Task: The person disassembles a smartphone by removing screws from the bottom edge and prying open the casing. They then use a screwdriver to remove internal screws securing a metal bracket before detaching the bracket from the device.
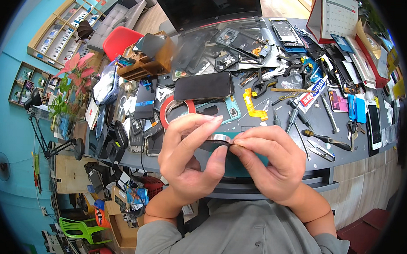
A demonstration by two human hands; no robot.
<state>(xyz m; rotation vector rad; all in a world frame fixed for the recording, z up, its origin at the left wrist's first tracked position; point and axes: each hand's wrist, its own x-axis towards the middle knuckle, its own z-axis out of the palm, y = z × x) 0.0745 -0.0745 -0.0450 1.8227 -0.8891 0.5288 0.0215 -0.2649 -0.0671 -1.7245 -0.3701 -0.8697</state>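
A slim dark device with a silver edge (216,142), apparently a phone seen edge-on, is held above the teal mat (242,170). My left hand (189,158) grips it from the left, thumb below it and fingers curled over it. My right hand (269,160) pinches its right end between thumb and forefinger, too small to see whether anything else is in the pinch. A black phone (203,86) lies just beyond my hands, with a roll of red tape (165,105) and a yellow flex cable (253,106) nearby.
The grey desk is crowded with phone parts (242,43), pliers (263,84), screwdrivers (326,138), a white phone (373,124) and a wooden organizer (143,62). A laptop (207,10) stands at the back, a calendar (333,15) at right, a black desk lamp (44,137) at left.
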